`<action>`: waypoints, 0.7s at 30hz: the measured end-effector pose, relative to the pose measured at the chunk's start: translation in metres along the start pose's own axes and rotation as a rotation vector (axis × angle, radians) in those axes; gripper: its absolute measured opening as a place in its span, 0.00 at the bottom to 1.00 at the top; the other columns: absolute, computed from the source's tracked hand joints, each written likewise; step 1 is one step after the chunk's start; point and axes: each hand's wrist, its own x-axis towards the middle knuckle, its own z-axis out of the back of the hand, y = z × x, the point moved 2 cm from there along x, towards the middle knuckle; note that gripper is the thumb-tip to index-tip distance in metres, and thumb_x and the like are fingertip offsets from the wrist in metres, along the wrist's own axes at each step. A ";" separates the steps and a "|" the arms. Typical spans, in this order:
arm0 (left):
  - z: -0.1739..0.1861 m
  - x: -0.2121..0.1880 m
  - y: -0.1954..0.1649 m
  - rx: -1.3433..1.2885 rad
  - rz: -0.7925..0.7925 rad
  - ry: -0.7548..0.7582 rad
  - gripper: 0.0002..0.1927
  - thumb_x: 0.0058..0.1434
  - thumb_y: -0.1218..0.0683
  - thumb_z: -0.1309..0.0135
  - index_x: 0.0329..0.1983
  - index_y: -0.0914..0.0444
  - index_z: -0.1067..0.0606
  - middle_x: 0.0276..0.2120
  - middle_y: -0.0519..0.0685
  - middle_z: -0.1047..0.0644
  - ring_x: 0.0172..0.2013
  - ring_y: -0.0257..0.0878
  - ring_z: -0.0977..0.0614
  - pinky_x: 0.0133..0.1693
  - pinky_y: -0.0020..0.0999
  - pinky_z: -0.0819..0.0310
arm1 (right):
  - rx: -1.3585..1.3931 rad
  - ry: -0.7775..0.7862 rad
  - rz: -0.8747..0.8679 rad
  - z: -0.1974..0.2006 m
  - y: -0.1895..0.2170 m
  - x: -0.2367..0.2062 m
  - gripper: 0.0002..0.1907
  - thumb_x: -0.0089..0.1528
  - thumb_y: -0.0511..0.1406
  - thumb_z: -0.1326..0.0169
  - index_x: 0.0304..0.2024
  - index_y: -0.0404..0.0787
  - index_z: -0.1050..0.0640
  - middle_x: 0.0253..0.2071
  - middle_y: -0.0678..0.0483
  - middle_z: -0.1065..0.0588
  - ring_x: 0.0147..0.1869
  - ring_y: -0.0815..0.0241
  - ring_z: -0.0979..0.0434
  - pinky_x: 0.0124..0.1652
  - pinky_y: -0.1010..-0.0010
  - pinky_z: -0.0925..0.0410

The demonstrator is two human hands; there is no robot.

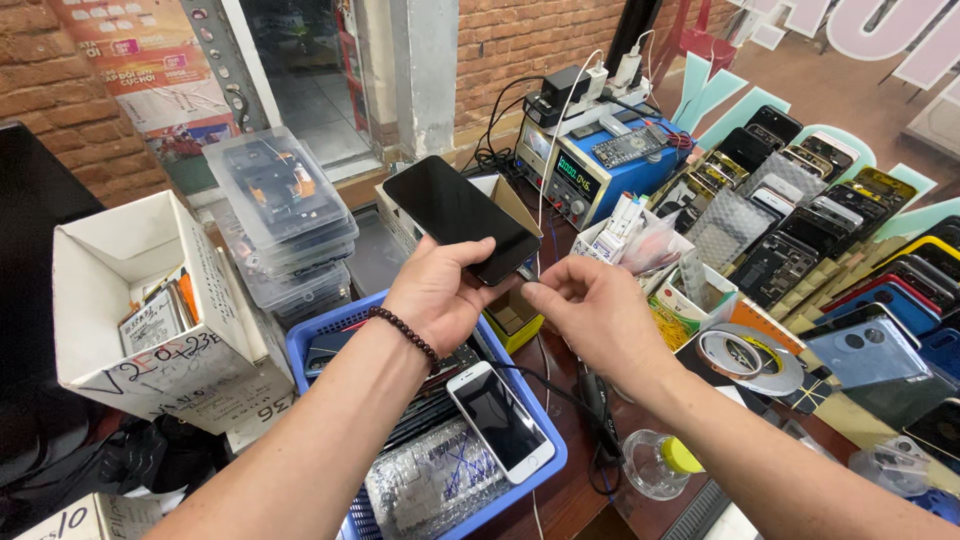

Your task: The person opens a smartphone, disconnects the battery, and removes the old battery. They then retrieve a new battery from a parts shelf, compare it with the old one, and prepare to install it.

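Left hand (pixel 440 295) clamps a black phone (pixel 460 217) at its lower edge, screen up above the blue basket (pixel 310 345), bottom end turned toward the right hand (pixel 590 310). Right fingers pinch a white cable (pixel 558 130) plug at that end, presumably aligning it with the port.

Phone repair shop: bench power supply (pixel 575 175), phone rows (pixel 800 220), brick wall (pixel 520 40).

Two bare forearms enter from the lower edge, with no sleeves visible on either. The left hand (pixel 437 297) carries a bracelet (pixel 403 333) at the wrist: a single strand of dark, round, glossy beads (uniform in size). The right hand (pixel 590 310) and its wrist carry no ornament. Fingernails are short and unpainted.
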 end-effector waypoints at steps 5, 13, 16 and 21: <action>0.010 0.018 0.005 -0.039 0.062 -0.075 0.16 0.60 0.70 0.53 0.51 0.69 0.33 0.50 0.60 0.24 0.49 0.54 0.19 0.52 0.55 0.19 | -0.209 -0.086 0.013 0.007 0.018 -0.002 0.14 0.57 0.42 0.37 0.33 0.36 0.18 0.22 0.54 0.21 0.24 0.67 0.23 0.28 0.71 0.30; 0.030 0.048 0.002 -0.212 0.171 -0.045 0.17 0.60 0.70 0.55 0.53 0.75 0.34 0.51 0.61 0.26 0.50 0.55 0.21 0.56 0.51 0.21 | -0.051 -0.006 -0.015 0.015 0.019 0.004 0.17 0.64 0.43 0.45 0.30 0.35 0.20 0.20 0.55 0.23 0.22 0.66 0.26 0.25 0.72 0.33; 0.027 0.050 0.008 -0.369 0.280 -0.017 0.17 0.60 0.69 0.56 0.54 0.79 0.35 0.52 0.67 0.26 0.52 0.60 0.21 0.57 0.51 0.21 | 0.195 0.079 -0.089 0.010 0.014 0.012 0.19 0.67 0.42 0.47 0.28 0.35 0.22 0.21 0.57 0.26 0.21 0.68 0.29 0.24 0.74 0.35; 0.027 0.047 0.014 -0.417 0.299 -0.034 0.17 0.63 0.69 0.56 0.55 0.80 0.35 0.53 0.67 0.27 0.53 0.58 0.21 0.58 0.49 0.21 | 0.337 0.097 -0.232 0.005 0.007 0.018 0.17 0.66 0.42 0.47 0.28 0.37 0.21 0.20 0.58 0.28 0.20 0.68 0.32 0.23 0.76 0.35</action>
